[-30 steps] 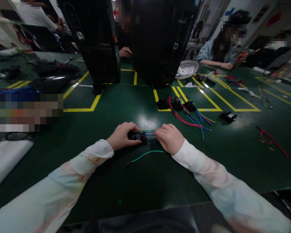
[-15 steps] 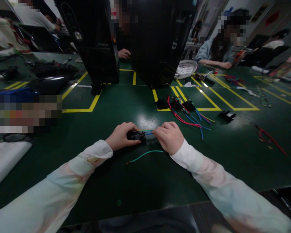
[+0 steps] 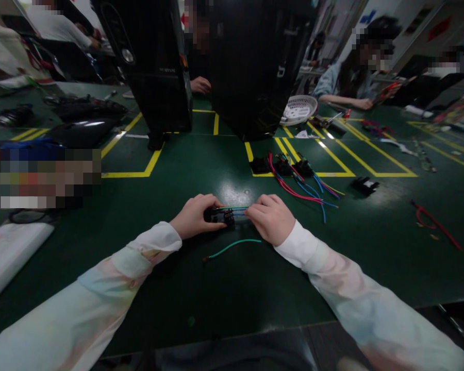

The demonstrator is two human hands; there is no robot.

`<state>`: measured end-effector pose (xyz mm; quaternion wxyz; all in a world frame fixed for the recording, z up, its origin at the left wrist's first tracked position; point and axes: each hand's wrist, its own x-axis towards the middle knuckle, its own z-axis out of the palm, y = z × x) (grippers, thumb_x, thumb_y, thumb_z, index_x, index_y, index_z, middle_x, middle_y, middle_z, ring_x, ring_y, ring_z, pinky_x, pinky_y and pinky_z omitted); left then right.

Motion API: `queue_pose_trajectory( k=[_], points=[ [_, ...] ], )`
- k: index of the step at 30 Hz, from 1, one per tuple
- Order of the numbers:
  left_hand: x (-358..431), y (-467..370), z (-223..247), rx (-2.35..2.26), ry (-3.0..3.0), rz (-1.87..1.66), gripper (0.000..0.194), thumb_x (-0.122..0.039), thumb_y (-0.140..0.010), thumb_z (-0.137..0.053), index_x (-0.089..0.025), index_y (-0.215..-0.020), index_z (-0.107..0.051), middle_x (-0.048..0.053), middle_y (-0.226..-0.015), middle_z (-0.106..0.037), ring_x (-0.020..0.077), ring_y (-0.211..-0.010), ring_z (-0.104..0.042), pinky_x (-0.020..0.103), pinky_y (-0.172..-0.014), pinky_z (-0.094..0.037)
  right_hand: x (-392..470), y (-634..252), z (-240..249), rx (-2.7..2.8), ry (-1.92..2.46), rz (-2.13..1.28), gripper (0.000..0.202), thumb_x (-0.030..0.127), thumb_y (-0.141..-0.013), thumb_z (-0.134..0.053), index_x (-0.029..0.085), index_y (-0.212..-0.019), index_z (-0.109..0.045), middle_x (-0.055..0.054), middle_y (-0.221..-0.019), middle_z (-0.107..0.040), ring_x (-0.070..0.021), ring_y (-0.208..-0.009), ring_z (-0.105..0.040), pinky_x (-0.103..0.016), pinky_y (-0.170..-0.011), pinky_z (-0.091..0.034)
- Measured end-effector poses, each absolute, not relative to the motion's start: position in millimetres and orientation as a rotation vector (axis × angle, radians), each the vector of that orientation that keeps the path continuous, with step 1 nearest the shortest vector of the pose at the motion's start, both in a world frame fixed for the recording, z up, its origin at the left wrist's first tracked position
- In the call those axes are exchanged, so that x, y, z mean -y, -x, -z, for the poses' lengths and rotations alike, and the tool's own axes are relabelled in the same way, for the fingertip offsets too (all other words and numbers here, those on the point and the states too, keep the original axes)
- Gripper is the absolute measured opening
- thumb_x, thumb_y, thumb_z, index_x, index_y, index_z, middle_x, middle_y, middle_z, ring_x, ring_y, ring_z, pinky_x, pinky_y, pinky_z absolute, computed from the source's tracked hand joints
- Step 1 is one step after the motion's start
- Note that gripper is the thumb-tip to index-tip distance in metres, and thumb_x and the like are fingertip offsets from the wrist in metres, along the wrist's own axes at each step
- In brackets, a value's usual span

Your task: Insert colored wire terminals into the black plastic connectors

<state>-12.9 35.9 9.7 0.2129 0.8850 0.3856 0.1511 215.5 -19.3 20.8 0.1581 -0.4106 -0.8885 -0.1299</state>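
My left hand grips a black terminal block between thumb and fingers, just above the green tabletop. Blue and green-yellow wires run from the block's right side to my right hand, whose fingers are pinched on them. Their far ends are hidden by that hand. A loose green wire with a small metal end lies on the table in front of my hands. Farther back, several black blocks with red and blue wires attached sit in a row.
Two tall black computer cases stand at the back. A black block and a red wire lie to the right. A white basket is behind, near a seated person. At left lies a white flat object.
The whole view has shifted slightly, so everything appears a little farther right. Both hands keep the same hold on the block and the wires.
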Motion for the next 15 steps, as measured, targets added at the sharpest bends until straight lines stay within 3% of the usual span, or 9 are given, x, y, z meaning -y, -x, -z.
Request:
queue_pose_trajectory(
  k=[15],
  points=[
    [-37.0,14.5,-8.3,-1.065,-2.447,-0.424,0.036,-0.045,-0.067,-0.066,-0.021,-0.093,-0.058,0.002,-0.094,-0.060,0.0215,-0.086,-0.051,0.034,-0.075,-0.037,19.1,-215.5,-15.8,2.479,1.192,0.234,0.017,0.020,-0.088,-0.043,0.017,-0.085,-0.059,-0.004,-0.076,-0.064,-0.0154,-0.075,-0.047,-0.031,-0.070,-0.026]
  ],
)
